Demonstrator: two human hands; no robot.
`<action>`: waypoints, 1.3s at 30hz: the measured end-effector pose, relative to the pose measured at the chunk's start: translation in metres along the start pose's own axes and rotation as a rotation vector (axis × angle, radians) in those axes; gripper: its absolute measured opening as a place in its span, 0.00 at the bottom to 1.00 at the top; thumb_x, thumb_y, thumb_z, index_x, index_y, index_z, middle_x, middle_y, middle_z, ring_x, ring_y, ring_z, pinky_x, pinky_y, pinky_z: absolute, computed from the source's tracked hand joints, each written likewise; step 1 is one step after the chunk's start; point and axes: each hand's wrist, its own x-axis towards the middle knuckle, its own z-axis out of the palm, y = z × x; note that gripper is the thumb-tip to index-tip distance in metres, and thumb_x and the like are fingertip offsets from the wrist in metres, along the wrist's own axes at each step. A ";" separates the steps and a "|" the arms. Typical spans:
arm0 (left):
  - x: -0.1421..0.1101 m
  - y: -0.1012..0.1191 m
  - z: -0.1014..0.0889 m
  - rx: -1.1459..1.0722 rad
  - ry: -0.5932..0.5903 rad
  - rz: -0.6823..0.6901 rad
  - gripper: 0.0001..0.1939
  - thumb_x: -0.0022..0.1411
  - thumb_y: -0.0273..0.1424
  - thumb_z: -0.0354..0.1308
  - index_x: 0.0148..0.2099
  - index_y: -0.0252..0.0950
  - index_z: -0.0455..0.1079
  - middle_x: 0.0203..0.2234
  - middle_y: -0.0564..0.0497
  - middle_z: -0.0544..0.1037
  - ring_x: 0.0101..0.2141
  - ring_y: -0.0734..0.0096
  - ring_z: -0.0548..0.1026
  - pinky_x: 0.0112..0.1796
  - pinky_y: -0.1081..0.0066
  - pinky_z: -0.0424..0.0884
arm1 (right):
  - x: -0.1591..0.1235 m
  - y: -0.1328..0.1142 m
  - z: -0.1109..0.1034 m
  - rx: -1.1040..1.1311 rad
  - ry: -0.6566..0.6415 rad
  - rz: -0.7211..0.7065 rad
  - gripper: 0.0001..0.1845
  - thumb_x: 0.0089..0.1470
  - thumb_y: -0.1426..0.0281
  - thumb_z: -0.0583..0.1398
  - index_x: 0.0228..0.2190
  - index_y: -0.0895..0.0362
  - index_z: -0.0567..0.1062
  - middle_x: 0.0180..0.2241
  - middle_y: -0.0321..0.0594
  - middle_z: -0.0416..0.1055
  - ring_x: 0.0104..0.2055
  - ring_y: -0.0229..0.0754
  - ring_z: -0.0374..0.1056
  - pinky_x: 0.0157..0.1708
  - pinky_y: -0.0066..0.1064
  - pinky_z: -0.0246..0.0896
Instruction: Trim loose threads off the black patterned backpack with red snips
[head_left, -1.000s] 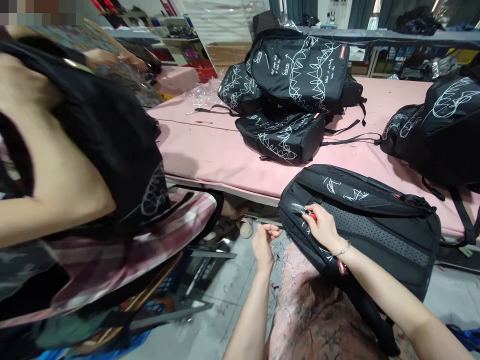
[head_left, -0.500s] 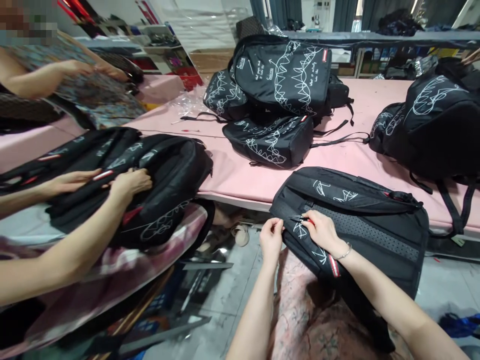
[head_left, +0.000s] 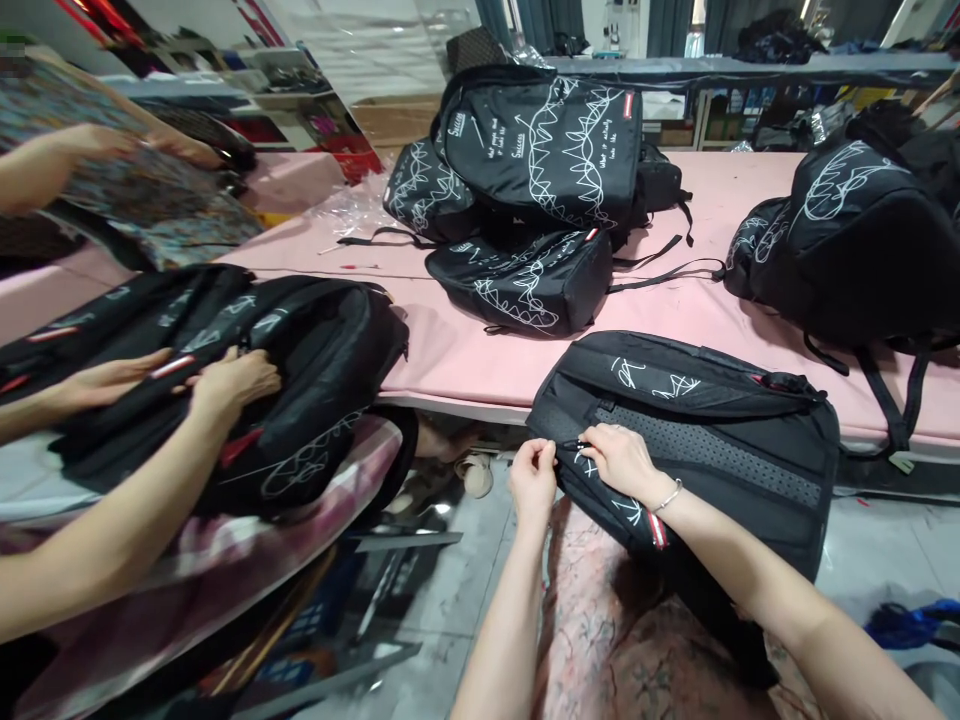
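A black backpack with white scribble print lies back side up across my lap and the table edge. Its padded shoulder strap has a red-and-white tag. My left hand pinches at the upper left edge of this strap; what lies between the fingertips is too small to make out. Over the strap, my right hand is closed around a small dark pointed tool, its tip directed at the left fingertips. Most of the tool is hidden in the fingers.
The pink-topped table bears a stack of backpacks, another backpack before it, and more on the right. On the left a co-worker's hands work on a black backpack. Another person stands behind.
The view has shifted slightly, so most things sit a little further left. The tool's tip is now closer to my left fingertips. Both hands stay at the same strap.
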 end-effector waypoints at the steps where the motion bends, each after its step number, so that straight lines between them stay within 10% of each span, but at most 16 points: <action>1: 0.000 0.001 0.000 -0.025 -0.002 -0.011 0.12 0.47 0.37 0.59 0.28 0.32 0.65 0.18 0.54 0.65 0.22 0.77 0.62 0.26 0.77 0.59 | 0.001 0.001 0.000 0.015 -0.002 0.002 0.10 0.59 0.66 0.50 0.36 0.56 0.69 0.34 0.38 0.68 0.36 0.38 0.62 0.37 0.28 0.54; 14: -0.047 0.049 -0.015 -0.513 -0.181 -0.194 0.25 0.49 0.41 0.62 0.18 0.30 0.53 0.16 0.56 0.55 0.20 0.82 0.58 0.23 0.77 0.59 | 0.005 0.021 -0.054 0.475 0.143 0.330 0.11 0.53 0.64 0.56 0.37 0.57 0.69 0.36 0.34 0.70 0.37 0.34 0.66 0.39 0.25 0.57; 17: -0.074 0.045 -0.019 -0.472 -0.245 -0.350 0.15 0.44 0.35 0.67 0.31 0.32 0.67 0.25 0.53 0.68 0.27 0.79 0.66 0.29 0.77 0.66 | -0.015 0.034 -0.075 0.650 0.216 0.367 0.13 0.51 0.64 0.57 0.36 0.59 0.70 0.35 0.36 0.69 0.36 0.34 0.64 0.39 0.26 0.57; 20: -0.105 0.037 -0.011 -0.441 -0.305 -0.552 0.33 0.40 0.33 0.69 0.50 0.41 0.64 0.47 0.49 0.68 0.41 0.73 0.69 0.41 0.71 0.69 | -0.049 0.039 -0.086 0.720 0.195 0.409 0.15 0.50 0.62 0.57 0.36 0.61 0.70 0.33 0.37 0.68 0.35 0.34 0.62 0.38 0.26 0.56; 25: -0.141 0.037 0.021 -0.455 -0.515 -0.786 0.22 0.49 0.37 0.64 0.44 0.32 0.66 0.39 0.47 0.72 0.36 0.75 0.71 0.39 0.73 0.69 | -0.104 0.031 -0.084 0.733 0.078 0.444 0.15 0.51 0.63 0.57 0.38 0.60 0.69 0.32 0.37 0.66 0.32 0.33 0.61 0.35 0.26 0.55; 30: -0.146 0.049 0.033 -0.544 -0.466 -0.694 0.21 0.48 0.36 0.64 0.44 0.34 0.67 0.40 0.48 0.73 0.36 0.74 0.71 0.35 0.76 0.69 | -0.123 0.028 -0.086 0.516 0.107 0.315 0.10 0.53 0.71 0.56 0.38 0.57 0.71 0.39 0.39 0.67 0.43 0.37 0.61 0.46 0.31 0.54; 39: -0.132 0.079 0.000 -0.605 -0.291 -0.676 0.27 0.37 0.35 0.70 0.42 0.34 0.71 0.32 0.50 0.75 0.27 0.76 0.72 0.29 0.77 0.70 | -0.080 0.031 -0.112 0.399 -0.061 -0.046 0.09 0.54 0.72 0.57 0.39 0.58 0.69 0.37 0.38 0.67 0.40 0.35 0.60 0.42 0.29 0.56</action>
